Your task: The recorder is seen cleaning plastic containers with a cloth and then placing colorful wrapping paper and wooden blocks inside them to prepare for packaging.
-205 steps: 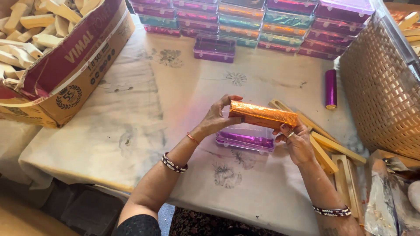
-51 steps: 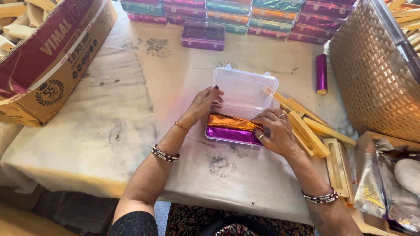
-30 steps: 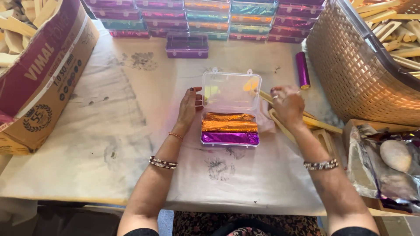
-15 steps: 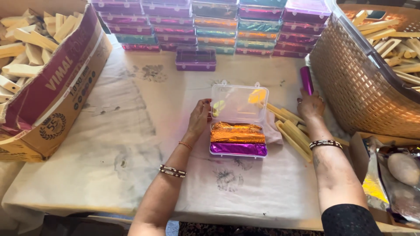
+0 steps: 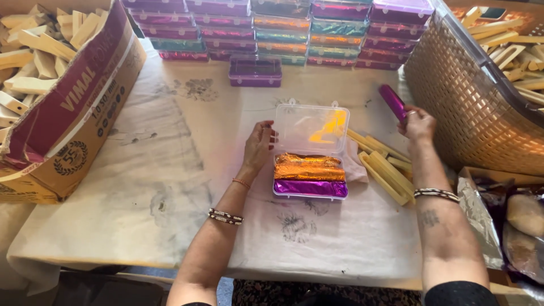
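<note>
Right grip (image 5: 418, 123) clasped the purple roll (image 5: 392, 102), left grip (image 5: 258, 146) steadied the box (image 5: 310, 152) open-fingered; packing step, roll needed seating.

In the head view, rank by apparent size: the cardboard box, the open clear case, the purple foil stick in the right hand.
1. Cardboard box, by far the largest.
2. Open clear case, lid raised.
3. Purple foil stick, smallest, held in the right hand.
</note>
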